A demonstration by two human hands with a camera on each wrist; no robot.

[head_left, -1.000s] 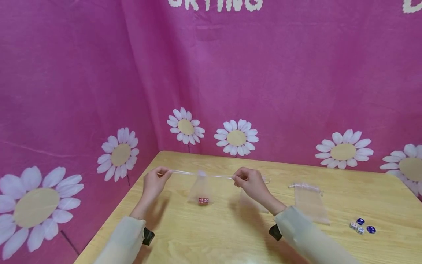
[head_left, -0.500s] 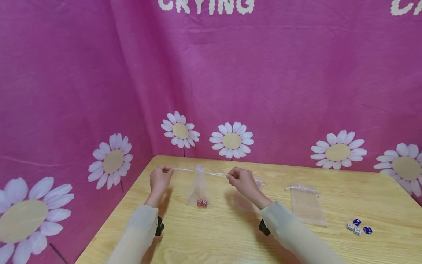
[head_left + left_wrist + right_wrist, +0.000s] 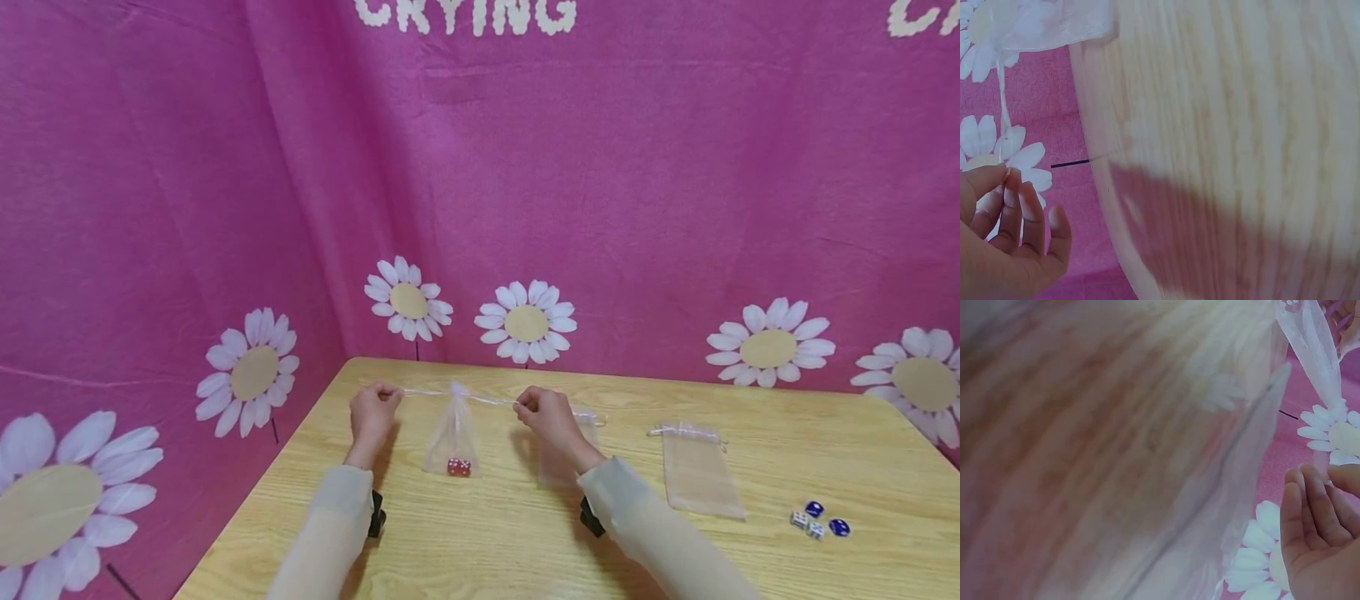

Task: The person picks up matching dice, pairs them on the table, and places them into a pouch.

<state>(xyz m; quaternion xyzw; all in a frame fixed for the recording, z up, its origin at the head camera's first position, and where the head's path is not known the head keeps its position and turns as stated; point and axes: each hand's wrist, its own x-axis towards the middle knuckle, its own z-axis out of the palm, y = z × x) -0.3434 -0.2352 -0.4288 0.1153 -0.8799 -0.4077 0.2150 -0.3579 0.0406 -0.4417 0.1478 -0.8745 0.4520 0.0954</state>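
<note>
Between my two hands stands a sheer pale pink drawstring bag (image 3: pixel 452 437), its top gathered tight and its bottom at the table. Two red dice (image 3: pixel 459 467) show through its lower part. My left hand (image 3: pixel 373 414) pinches the end of one drawstring (image 3: pixel 1002 103) between thumb and index finger, left of the bag. On the right, my right hand (image 3: pixel 550 421) pinches the opposite drawstring (image 3: pixel 491 401) by its end. Both strings run nearly level from the gathered neck. A second sheer bag (image 3: pixel 558 462) lies flat, partly hidden under my right hand and forearm.
A third sheer bag (image 3: pixel 701 473) lies flat to the right on the wooden table (image 3: pixel 465 554). Beyond it are blue dice (image 3: pixel 839 527) and white dice (image 3: pixel 816 530). A pink cloth (image 3: pixel 637 183) with printed daisies hangs behind the table and along its left.
Both hands have come slightly closer together, still pinching the strings. The drawstrings sag a little more, and the bag with the red dice now sits at the table. The head view has shifted slightly.
</note>
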